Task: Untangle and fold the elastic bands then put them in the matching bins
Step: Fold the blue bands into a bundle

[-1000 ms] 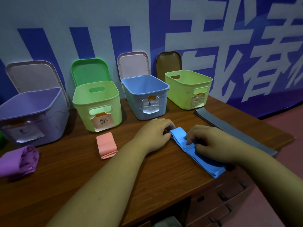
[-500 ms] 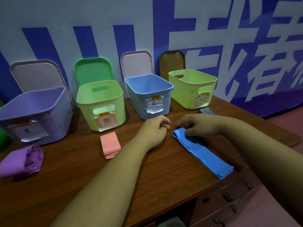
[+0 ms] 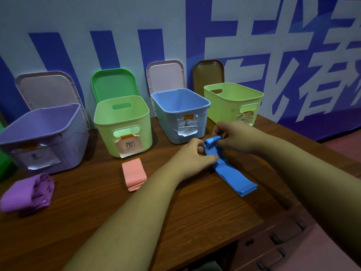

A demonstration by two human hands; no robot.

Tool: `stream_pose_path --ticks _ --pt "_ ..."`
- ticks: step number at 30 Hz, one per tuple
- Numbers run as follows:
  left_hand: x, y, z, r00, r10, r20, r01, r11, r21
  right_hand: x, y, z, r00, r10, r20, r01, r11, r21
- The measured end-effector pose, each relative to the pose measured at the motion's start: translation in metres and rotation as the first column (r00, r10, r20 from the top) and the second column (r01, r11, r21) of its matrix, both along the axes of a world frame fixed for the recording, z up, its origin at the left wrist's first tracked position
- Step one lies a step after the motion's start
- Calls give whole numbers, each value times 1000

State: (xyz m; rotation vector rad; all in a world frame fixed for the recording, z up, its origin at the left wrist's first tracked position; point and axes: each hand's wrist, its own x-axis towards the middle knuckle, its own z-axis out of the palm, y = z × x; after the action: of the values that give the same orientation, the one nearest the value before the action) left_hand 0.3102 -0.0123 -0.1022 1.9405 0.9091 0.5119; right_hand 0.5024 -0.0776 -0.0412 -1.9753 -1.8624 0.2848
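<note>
The blue band (image 3: 233,174) lies on the table (image 3: 175,216), its long axis running from near right to far left and its far end curled up. The right grip (image 3: 232,136) pinches that curl. The left grip (image 3: 195,155) pinches the band just nearer. The blue bin (image 3: 168,124) stands just beyond both.

Dim, bluish light with a dark vignette toward the corners. Soft shadows lie on the tabletop (image 3: 82,212) under the forearms. Wide-angle bending shows at the edges; focus is slightly soft throughout.
</note>
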Motion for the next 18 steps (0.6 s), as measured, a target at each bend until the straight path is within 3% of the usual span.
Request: stream_pose_path --ticks 9,18 --pt "7 -15 2 998 54 -44 -40 960 279 5 -22 -6 996 89 7 -89 985 148" --pt "10 -22 7 982 -130 -138 186 800 571 9 -91 -15 992 127 -1 -126 979 163"
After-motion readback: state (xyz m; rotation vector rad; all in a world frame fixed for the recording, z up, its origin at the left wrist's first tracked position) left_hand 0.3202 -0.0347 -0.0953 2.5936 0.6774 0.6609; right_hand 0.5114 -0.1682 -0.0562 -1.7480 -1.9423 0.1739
